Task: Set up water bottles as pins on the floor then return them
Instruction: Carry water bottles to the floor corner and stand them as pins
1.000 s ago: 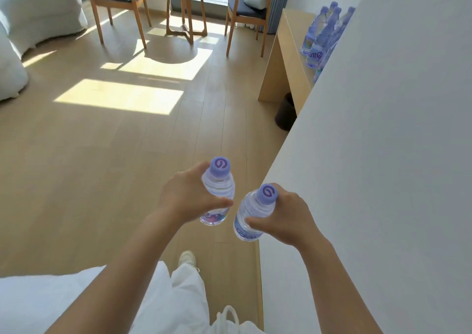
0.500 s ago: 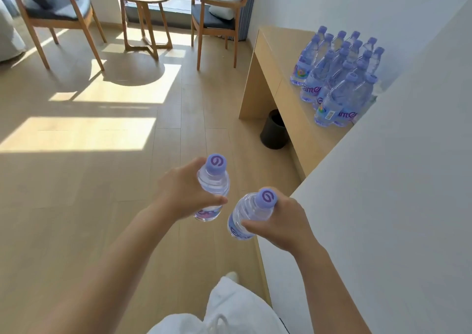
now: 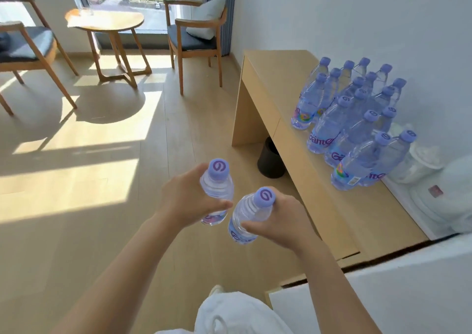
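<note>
My left hand (image 3: 187, 197) grips a clear water bottle with a purple cap (image 3: 217, 189), held upright over the wooden floor. Beside it, my right hand (image 3: 279, 222) holds a second bottle of the same kind (image 3: 249, 215), tilted a little to the right. The two bottles nearly touch. On the light wooden desk (image 3: 283, 99) to the right stand several more purple-capped bottles (image 3: 350, 122) in a tight cluster near the wall. Both hands are left of the desk's front edge and short of the cluster.
A black bin (image 3: 270, 161) sits under the desk. White cups and a white kettle-like object (image 3: 449, 193) stand at the desk's right end. Farther back are a round wooden table (image 3: 104, 22) and two wooden chairs (image 3: 196, 37). White wall corner at lower right.
The view has swung right and advanced toward the desk. The bottle cluster has come into full view and grown nearer. Both hands keep hold of their bottles.
</note>
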Motion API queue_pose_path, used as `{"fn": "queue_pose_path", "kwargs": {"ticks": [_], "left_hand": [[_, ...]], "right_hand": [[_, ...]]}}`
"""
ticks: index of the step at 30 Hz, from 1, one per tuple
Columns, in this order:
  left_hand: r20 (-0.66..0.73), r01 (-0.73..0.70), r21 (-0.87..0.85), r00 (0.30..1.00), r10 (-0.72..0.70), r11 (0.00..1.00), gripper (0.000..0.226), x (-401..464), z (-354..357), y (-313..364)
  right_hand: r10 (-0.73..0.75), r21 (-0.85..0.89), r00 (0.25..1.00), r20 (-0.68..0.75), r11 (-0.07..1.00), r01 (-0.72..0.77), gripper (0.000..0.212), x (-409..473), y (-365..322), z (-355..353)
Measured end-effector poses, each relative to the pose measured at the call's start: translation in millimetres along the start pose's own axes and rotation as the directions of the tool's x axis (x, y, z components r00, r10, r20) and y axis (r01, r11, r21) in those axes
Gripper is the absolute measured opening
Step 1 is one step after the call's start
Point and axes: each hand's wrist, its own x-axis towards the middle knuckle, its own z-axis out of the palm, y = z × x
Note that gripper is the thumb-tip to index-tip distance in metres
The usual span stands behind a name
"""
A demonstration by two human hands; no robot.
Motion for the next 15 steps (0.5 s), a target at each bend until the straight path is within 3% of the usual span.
{"fn": "queue_pose_path", "kwargs": {"ticks": [5,15], "left_hand": [[0.002,-0.04,-0.046,0.999,0.04,0.998,0.05,83,-8,11],[0.139,-0.134,-0.075,0.98,0.143,0.988,0.052,263,10,26]], "right_hand": [[0.038,0.01,0.999,-0.018,0.999,-0.037,0.032,72,2,-20],[0.19,-0.02,0.975,-0.117,0.981,-0.193,0.029,215,31,-40]]}}
